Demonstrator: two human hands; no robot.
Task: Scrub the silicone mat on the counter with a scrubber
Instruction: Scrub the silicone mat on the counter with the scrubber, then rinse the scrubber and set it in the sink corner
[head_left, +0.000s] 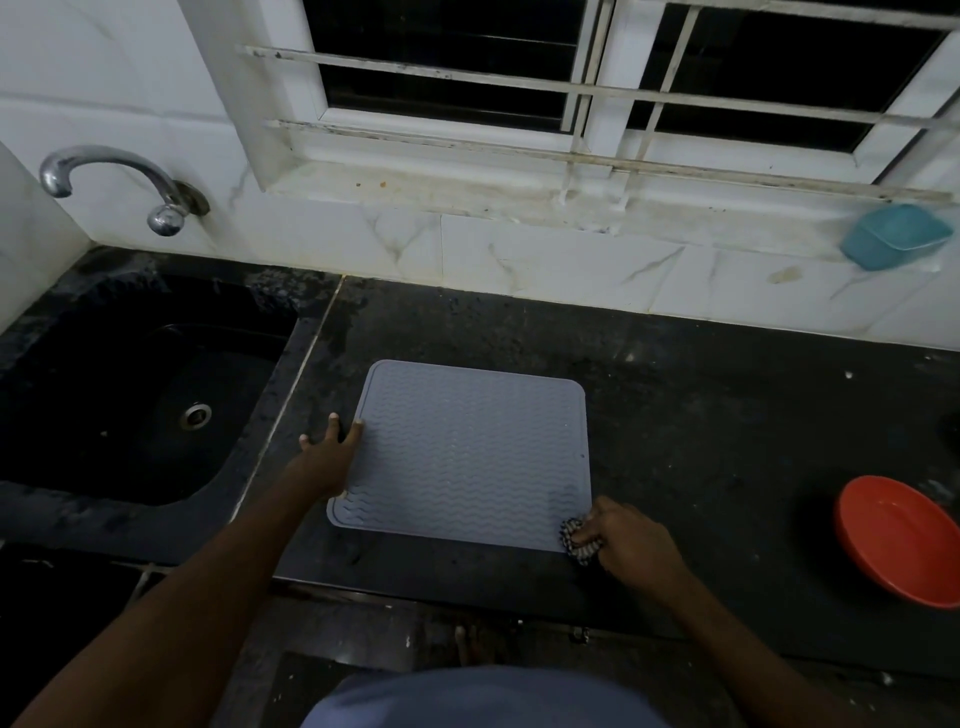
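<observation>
Gripping the scrubber (578, 540) with the right hand (636, 543) at the right near corner of the mat (467, 452) on the counter (717, 415), pinning its left edge with the flat left hand (328, 457); best to rub row by row

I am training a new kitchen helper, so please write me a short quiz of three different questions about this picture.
1. True or false: the right hand grips the scrubber at the near right corner of the grey silicone mat.
2. The left hand rests at which part of the mat? A its left edge; B its far right corner; C its middle.
3. Fill in: the red bowl stands on the counter to the ___ of the mat.
Key: 1 true; 2 A; 3 right.
</observation>
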